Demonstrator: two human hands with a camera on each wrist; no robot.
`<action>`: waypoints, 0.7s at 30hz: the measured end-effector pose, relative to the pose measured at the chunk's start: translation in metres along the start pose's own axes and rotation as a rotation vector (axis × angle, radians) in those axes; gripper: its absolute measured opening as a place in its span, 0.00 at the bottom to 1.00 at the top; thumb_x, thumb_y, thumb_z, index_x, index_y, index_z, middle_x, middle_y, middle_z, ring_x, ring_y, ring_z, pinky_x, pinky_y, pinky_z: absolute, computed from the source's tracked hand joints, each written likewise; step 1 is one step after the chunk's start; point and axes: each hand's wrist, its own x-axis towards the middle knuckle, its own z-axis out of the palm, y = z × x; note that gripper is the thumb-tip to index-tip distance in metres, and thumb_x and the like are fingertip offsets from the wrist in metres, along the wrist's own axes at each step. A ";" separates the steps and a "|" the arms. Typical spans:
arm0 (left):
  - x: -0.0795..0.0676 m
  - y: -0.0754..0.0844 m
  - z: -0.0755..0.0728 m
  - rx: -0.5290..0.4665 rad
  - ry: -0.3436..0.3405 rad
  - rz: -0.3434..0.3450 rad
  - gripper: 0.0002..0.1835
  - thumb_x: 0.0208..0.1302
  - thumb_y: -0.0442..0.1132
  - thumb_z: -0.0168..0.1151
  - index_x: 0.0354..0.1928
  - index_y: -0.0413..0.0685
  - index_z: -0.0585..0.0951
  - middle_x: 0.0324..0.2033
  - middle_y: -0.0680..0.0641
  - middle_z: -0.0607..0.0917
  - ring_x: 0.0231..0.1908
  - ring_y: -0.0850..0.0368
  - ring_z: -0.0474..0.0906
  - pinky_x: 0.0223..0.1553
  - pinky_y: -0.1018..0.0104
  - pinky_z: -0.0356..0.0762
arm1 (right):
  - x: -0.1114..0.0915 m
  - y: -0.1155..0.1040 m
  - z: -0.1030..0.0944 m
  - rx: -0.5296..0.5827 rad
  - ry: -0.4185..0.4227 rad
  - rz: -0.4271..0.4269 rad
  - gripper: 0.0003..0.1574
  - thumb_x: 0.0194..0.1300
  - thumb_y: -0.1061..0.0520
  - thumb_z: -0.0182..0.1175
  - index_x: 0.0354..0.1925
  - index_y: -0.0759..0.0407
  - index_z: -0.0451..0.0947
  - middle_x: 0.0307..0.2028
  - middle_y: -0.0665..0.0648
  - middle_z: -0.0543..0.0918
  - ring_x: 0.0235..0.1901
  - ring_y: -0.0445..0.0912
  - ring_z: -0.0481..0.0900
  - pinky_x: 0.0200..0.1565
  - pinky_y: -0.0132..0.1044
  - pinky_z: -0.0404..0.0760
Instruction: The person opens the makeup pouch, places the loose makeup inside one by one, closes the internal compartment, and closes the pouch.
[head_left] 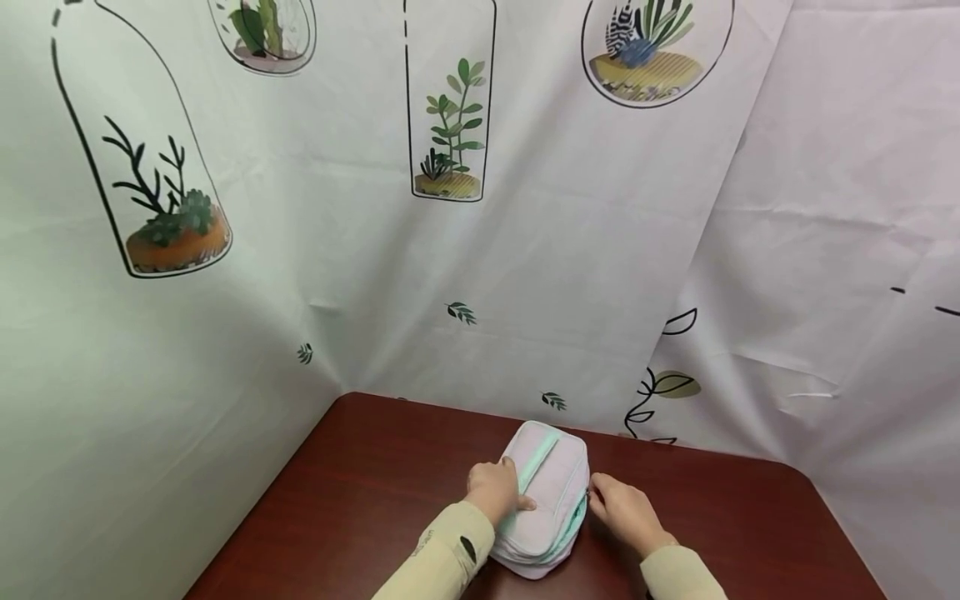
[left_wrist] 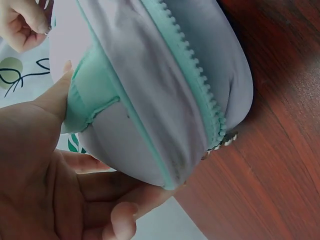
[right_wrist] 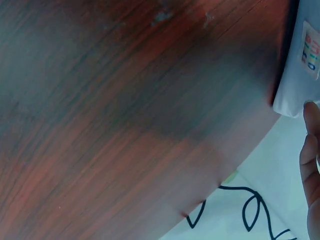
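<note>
A pale lilac zippered pouch (head_left: pixel 551 483) with a mint strap (head_left: pixel 538 460) lies on the table. My left hand (head_left: pixel 497 490) grips its left side, thumb over the top face by the strap, the other fingers along the edge in the left wrist view. At the pouch's right side, my right hand (head_left: pixel 626 512) has curled fingers and pinches a small metal zipper pull (left_wrist: pixel 48 31), mostly hidden by the fingertips. A mint zipper (left_wrist: pixel 192 65) with large teeth runs round the side. The right wrist view catches only some fingers (right_wrist: pixel 311 150) and the pouch's label (right_wrist: pixel 310 50).
The dark red-brown wooden table (head_left: pixel 390 467) has rounded far corners. White cloth (head_left: pixel 555 250) printed with plants in jars hangs behind it and along the left. Bare tabletop lies on both sides of the pouch.
</note>
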 end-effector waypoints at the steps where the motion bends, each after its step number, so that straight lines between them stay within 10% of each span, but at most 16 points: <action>1: 0.000 0.001 -0.001 -0.002 -0.005 -0.004 0.49 0.41 0.77 0.53 0.60 0.51 0.72 0.33 0.47 0.85 0.20 0.56 0.74 0.18 0.63 0.70 | 0.000 0.000 0.001 0.001 -0.003 0.001 0.14 0.58 0.61 0.59 0.23 0.47 0.65 0.19 0.43 0.62 0.19 0.37 0.60 0.24 0.32 0.62; 21: 0.002 0.013 -0.011 -0.065 -0.027 -0.057 0.36 0.46 0.73 0.57 0.35 0.46 0.84 0.33 0.49 0.84 0.26 0.56 0.77 0.21 0.61 0.74 | -0.003 -0.002 0.002 0.016 -0.004 -0.075 0.13 0.56 0.60 0.59 0.23 0.46 0.66 0.19 0.41 0.62 0.18 0.35 0.60 0.23 0.30 0.62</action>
